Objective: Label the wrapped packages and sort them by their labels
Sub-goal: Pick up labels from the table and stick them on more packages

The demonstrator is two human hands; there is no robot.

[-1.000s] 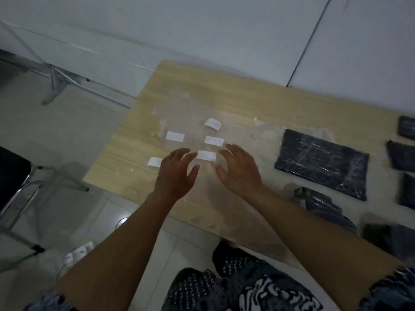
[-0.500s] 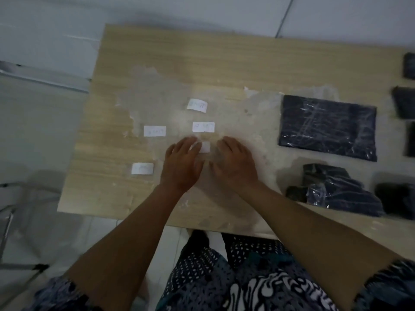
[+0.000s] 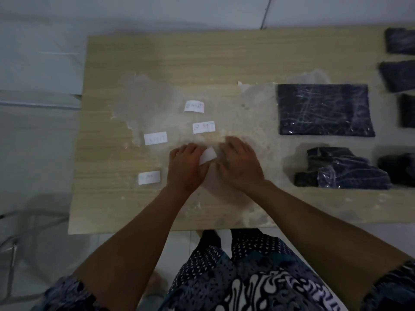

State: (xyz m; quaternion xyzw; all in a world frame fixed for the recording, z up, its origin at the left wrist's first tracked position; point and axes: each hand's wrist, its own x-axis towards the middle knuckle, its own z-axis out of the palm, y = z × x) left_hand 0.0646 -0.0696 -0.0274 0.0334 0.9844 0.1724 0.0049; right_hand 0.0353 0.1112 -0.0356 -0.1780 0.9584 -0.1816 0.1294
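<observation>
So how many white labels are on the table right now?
5: four flat at and, one label lifting between the left hand and right hand. None seem hidden.

Five small white paper labels are in view: one upper (image 3: 194, 106), one centre (image 3: 204, 127), one left (image 3: 155, 138), one lower left (image 3: 149, 177), one tilted between the hands (image 3: 208, 155). Six dark plastic-wrapped packages show: one large flat (image 3: 323, 110), one crumpled (image 3: 343, 168), four at the right edge (image 3: 399, 41) (image 3: 397, 75) (image 3: 407, 111) (image 3: 397, 167).
</observation>
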